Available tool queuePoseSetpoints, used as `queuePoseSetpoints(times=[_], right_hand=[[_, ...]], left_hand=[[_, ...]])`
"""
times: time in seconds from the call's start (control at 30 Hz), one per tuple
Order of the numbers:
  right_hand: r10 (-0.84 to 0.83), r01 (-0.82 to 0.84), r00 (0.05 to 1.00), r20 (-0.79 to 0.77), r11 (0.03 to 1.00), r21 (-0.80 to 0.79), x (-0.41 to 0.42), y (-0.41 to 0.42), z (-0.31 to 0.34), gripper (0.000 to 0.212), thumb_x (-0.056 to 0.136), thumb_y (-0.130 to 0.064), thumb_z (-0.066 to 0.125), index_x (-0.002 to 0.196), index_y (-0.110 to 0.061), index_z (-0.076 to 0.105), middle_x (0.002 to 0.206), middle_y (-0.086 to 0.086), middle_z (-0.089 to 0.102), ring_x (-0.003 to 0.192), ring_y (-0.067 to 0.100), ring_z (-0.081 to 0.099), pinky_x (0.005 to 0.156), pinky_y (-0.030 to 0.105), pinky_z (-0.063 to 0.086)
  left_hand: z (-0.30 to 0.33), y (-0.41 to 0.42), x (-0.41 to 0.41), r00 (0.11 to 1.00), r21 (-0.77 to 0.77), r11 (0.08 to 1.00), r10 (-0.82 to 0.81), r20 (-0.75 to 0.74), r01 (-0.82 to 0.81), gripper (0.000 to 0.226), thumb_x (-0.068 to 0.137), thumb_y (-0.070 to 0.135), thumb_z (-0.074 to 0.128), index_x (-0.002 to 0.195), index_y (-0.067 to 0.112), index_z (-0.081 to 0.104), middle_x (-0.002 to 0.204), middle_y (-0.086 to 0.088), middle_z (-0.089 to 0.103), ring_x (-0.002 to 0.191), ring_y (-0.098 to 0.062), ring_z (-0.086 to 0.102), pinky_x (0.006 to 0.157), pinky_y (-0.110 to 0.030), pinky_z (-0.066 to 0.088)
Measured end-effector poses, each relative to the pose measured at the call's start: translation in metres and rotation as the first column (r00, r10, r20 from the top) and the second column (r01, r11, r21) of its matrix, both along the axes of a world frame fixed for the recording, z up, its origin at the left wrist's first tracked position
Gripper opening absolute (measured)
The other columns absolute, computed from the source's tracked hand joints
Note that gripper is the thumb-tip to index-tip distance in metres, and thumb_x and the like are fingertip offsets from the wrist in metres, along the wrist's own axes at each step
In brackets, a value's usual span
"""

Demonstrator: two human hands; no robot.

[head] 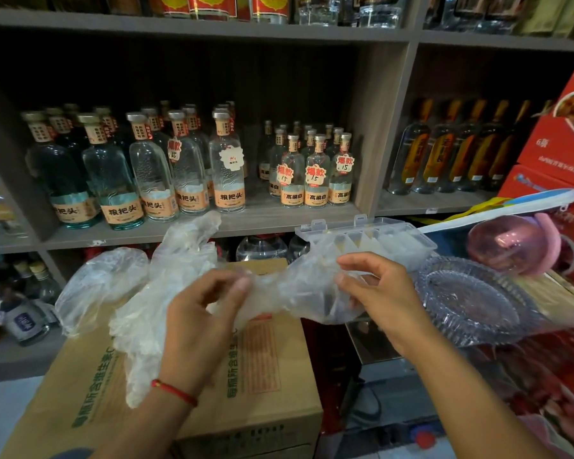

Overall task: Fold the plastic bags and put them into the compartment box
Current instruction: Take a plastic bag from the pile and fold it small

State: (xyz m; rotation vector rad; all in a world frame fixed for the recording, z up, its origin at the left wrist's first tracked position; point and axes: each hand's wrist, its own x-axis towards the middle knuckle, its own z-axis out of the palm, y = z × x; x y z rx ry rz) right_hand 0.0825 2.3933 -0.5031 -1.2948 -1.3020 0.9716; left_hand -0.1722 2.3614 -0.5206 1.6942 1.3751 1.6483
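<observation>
Two hands on one bag: your left hand pinches one end of the clear plastic bag and your right hand pinches the other, so the bag is stretched between them with its long axis running left-right in front of you, above the cardboard carton. It's still crumpled, not folded flat yet. More loose plastic bags are heaped on the carton, left of your left hand. The compartment box sits open just beyond your right hand, lid up, dividers visible, so the right hand is the nearer one for the drop-in. I'd judge you fold along the long axis first. A glass dish sits right of the box; liquor bottles line the shelf behind.
</observation>
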Motion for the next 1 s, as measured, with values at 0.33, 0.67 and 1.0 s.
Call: queuePoseSetpoints(times=[0.33, 0.67, 1.0], right_hand=[[0.24, -0.266, 0.922, -0.305, 0.963, -0.046, 0.018, -0.01, 0.01, 0.023, 0.094, -0.031, 0.068, 0.111, -0.022, 0.081, 0.121, 0.002, 0.076, 0.108, 0.023, 0.075, 0.08, 0.03, 0.062], [0.076, -0.089, 0.988, 0.134, 0.992, 0.088, -0.007, -0.007, -0.004, 0.026, 0.088, -0.022, 0.082, 0.099, -0.045, 0.077, 0.106, -0.022, 0.075, 0.102, -0.003, 0.069, 0.092, 0.024, 0.056], [0.129, -0.129, 0.991, -0.023, 0.991, -0.018, 0.023, -0.002, 0.003, 0.023, 0.095, 0.004, 0.068, 0.098, -0.014, 0.081, 0.09, 0.012, 0.078, 0.089, 0.035, 0.075, 0.076, 0.031, 0.064]], left_hand=[[0.001, 0.013, -0.024, 0.944, -0.125, 0.988, 0.129, 0.305, -0.094, 0.018, 0.09, 0.032, 0.071, 0.095, 0.014, 0.073, 0.077, -0.004, 0.075, 0.065, -0.016, 0.07, 0.063, -0.018, 0.057], [0.003, 0.011, -0.02, 0.919, -0.166, 0.985, 0.115, 0.376, -0.056, 0.021, 0.097, 0.023, 0.069, 0.094, 0.003, 0.072, 0.076, -0.021, 0.069, 0.065, -0.02, 0.065, 0.068, -0.028, 0.06], [0.003, 0.019, -0.039, 0.87, -0.186, 0.979, 0.158, 0.467, -0.079, 0.016, 0.097, 0.022, 0.071, 0.098, 0.006, 0.072, 0.078, -0.01, 0.071, 0.064, -0.017, 0.067, 0.071, -0.03, 0.059]])
